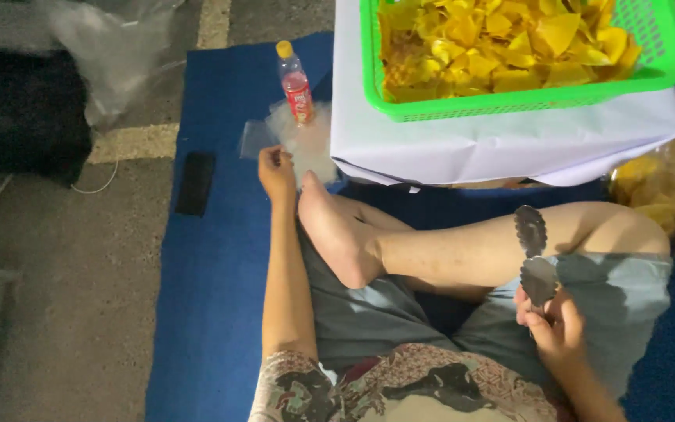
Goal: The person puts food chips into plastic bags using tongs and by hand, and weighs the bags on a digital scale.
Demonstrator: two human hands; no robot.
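Observation:
I sit cross-legged on a blue mat. My left hand reaches forward to a stack of small clear plastic bags and pinches one at its edge. My right hand rests by my knee, closed around the handle of metal tongs with scalloped round ends that point upward. In front of me a green plastic basket is heaped with yellow chips. It stands on a box wrapped in white paper.
A small bottle of red drink with a yellow cap stands beside the bags. A black phone lies on the mat's left edge. A clear bag of chips sits at the right. Concrete floor, a dark bag and crumpled plastic are at the left.

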